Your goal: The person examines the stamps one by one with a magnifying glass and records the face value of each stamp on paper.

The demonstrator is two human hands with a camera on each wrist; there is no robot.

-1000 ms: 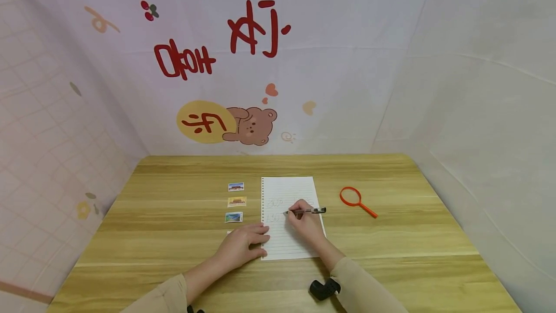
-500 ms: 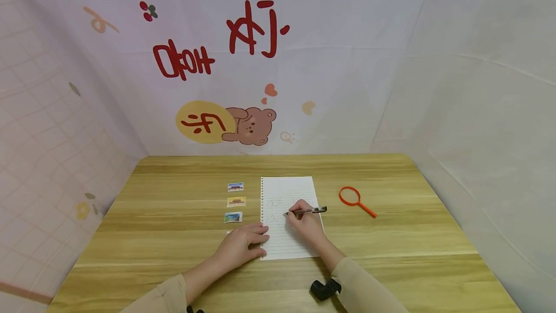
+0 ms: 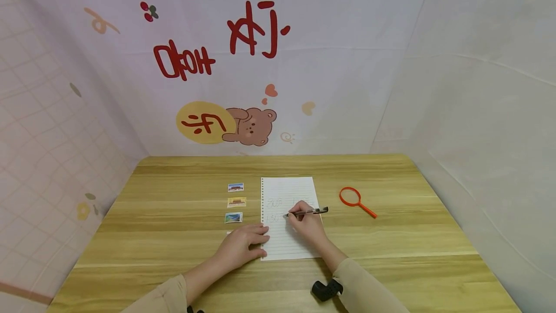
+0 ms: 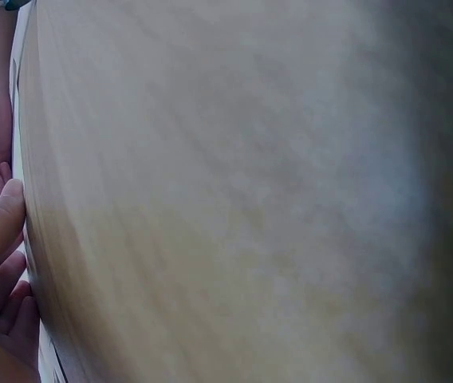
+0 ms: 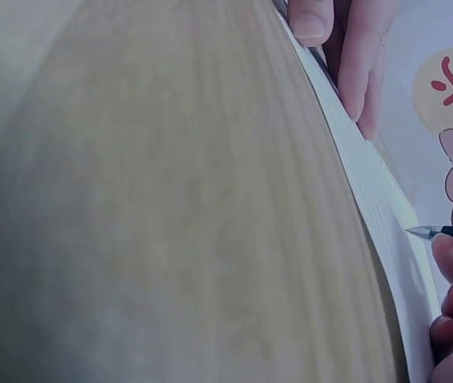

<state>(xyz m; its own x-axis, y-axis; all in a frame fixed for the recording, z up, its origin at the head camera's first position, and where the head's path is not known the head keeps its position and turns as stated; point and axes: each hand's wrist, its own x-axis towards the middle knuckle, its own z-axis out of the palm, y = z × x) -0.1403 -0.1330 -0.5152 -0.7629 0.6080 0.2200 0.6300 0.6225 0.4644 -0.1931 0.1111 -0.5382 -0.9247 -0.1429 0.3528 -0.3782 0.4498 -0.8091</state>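
A lined sheet of paper [image 3: 288, 245] with holes down its left edge lies on the wooden table, with handwritten figures across its upper half. My right hand [image 3: 307, 223] pinches a pen [image 3: 310, 211] whose tip is at the second written row. In the right wrist view the tip of the pen [image 5: 426, 231] points at the paper [image 5: 394, 239]. My left hand [image 3: 242, 245] rests with its fingers on the paper's left edge. Its fingers [image 4: 11, 279] also show in the left wrist view.
Three stamps [image 3: 236, 187] lie in a column left of the paper, and a bit of another white-edged piece [image 3: 229, 233] shows behind the left hand. A red magnifying glass [image 3: 350, 197] lies on the right. A printed cloth [image 3: 339, 62] hangs behind the table [image 3: 173, 197].
The pen has shifted very slightly along the second row, and its back end has moved a little to the right. The left hand and the paper stay in place.
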